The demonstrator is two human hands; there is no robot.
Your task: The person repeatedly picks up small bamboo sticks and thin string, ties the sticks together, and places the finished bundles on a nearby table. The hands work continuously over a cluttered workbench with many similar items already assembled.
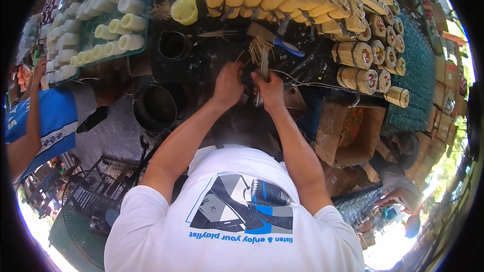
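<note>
My right hand (pixel 270 90) is closed round a long grey metal tool (pixel 264 63), whose upper part points away from me over the worktable. Its lower end shows below my fist; its exact kind is unclear. Just left of it, my left hand (pixel 229 85) has its fingers curled together, and whatever they hold is hidden. A thin straw-coloured stick shows by those fingertips. Beyond both hands lies a loose bunch of thin sticks (pixel 259 48). Against it rests a cleaver with a blue handle (pixel 289 47). A pointed blade (pixel 214 34) lies to the left.
Rows of tied bamboo-like cylinders (pixel 353 55) line the far and right side. At left stand a black pot (pixel 174 45), a yellow cup (pixel 184 11) and many white cups (pixel 101 5). A cardboard box (pixel 330 131) is at right. A person in blue (pixel 45 116) works at left.
</note>
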